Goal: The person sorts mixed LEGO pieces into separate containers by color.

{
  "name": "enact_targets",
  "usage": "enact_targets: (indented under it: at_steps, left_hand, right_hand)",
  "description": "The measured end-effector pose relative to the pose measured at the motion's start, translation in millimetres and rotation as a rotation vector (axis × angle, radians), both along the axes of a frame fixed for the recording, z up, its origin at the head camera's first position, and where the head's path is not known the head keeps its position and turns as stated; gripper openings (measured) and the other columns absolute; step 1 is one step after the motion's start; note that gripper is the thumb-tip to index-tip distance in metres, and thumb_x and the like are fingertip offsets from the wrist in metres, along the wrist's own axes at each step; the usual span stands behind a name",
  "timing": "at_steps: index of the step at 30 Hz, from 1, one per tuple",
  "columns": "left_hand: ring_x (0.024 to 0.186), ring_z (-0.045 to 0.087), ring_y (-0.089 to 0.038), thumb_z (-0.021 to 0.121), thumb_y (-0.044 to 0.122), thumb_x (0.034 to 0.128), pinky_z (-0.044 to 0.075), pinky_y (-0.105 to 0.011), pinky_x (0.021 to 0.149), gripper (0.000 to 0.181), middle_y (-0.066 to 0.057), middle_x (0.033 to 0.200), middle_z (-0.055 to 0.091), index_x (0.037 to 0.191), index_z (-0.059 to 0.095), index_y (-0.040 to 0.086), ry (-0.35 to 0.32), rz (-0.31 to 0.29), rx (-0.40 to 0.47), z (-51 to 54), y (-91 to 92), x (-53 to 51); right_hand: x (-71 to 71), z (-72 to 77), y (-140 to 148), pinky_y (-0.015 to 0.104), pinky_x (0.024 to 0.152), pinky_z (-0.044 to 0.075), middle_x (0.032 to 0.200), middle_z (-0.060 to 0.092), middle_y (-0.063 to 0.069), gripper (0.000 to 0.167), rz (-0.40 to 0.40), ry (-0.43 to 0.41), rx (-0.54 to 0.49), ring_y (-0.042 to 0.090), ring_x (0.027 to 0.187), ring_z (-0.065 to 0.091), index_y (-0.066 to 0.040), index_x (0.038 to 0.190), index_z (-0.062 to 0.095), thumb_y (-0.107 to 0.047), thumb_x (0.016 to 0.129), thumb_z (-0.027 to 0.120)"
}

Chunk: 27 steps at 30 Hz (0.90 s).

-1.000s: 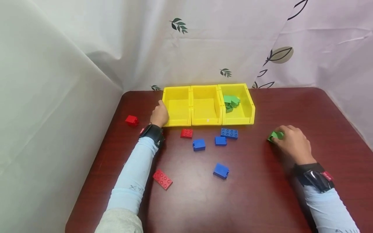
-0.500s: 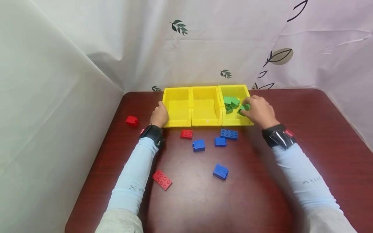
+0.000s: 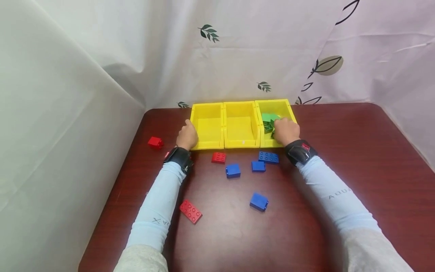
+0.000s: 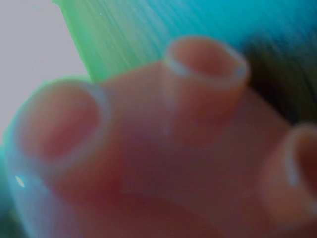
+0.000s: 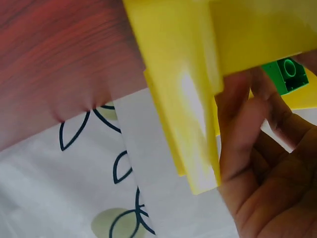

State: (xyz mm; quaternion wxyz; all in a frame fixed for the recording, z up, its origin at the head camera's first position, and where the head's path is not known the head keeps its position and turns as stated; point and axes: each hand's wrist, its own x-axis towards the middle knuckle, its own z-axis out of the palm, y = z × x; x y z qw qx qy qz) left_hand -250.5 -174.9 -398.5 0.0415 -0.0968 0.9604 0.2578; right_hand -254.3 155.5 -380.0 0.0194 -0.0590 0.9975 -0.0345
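Observation:
Three joined yellow bins (image 3: 240,144) stand at the back of the table. My left hand (image 3: 187,135) grips the leftmost bin's outer wall, its fingertips mostly hidden. In the rightmost bin lie several green bricks (image 3: 268,121). My right hand (image 3: 287,130) reaches over that bin's right side, fingers bent down inside around a green brick (image 5: 286,76), which the head view mostly hides. In the right wrist view the bent fingers are close to the yellow wall. The left wrist view is a blurred close-up of a reddish surface with round hollow studs (image 4: 205,62).
Several blue bricks, among them one near the front (image 3: 259,202) and an eight-stud one (image 3: 268,157), lie in front of the bins. Red bricks lie at the left (image 3: 155,142), under the bins (image 3: 218,157) and nearer (image 3: 191,211). A white curtain (image 3: 238,56) hangs behind the table.
My right hand has lifted a green brick from the table's right side, carried it left to the rightmost bin and lowered it inside. My left hand has stayed at the leftmost bin.

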Motion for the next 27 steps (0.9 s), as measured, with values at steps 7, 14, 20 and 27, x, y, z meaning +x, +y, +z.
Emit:
enact_targets:
  at_steps: [7, 14, 20, 27]
  left_hand:
    - [0.091, 0.059, -0.037, 0.061, 0.012, 0.0939, 0.053, -0.049, 0.091, 0.052, -0.022, 0.105, 0.054, 0.135, 0.031, 0.002, 0.009, -0.003, 0.001, 1.2, 1.5, -0.2]
    - [0.092, 0.058, -0.038, 0.06, 0.012, 0.0947, 0.052, -0.049, 0.093, 0.052, -0.022, 0.107, 0.054, 0.136, 0.03, 0.002, -0.002, 0.003, 0.002, -1.2, -0.9, -0.8]
    - [0.093, 0.059, -0.037, 0.06, 0.013, 0.0951, 0.052, -0.048, 0.094, 0.052, -0.022, 0.108, 0.054, 0.137, 0.029, 0.003, -0.007, 0.008, 0.008, -4.0, -2.4, -2.2]
    - [0.092, 0.057, -0.037, 0.054, 0.011, 0.0977, 0.052, -0.048, 0.089, 0.047, -0.022, 0.105, 0.053, 0.137, 0.029, 0.002, -0.008, 0.007, 0.008, -3.0, -1.6, -4.3]
  right_hand:
    - [1.4, -4.8, 4.2, 0.052, 0.062, 0.052, 0.088, 0.057, 0.024, 0.022, -0.01, 0.033, -0.024, 0.039, 0.075, 0.055, 0.007, 0.102, 0.063, -0.005, 0.083, 0.064]
    - [4.2, -7.1, 2.7, 0.052, 0.065, 0.053, 0.09, 0.056, 0.024, 0.027, -0.003, 0.046, -0.049, 0.039, 0.076, 0.055, 0.008, 0.106, 0.062, -0.007, 0.084, 0.066]
    - [3.7, -8.6, 2.3, 0.051, 0.068, 0.052, 0.09, 0.056, 0.023, 0.031, -0.012, 0.033, -0.056, 0.039, 0.078, 0.055, 0.008, 0.109, 0.062, -0.01, 0.085, 0.068]
    - [6.7, -6.0, 3.3, 0.05, 0.066, 0.052, 0.091, 0.057, 0.023, 0.03, -0.037, -0.007, -0.1, 0.039, 0.08, 0.056, 0.006, 0.103, 0.064, -0.017, 0.086, 0.07]
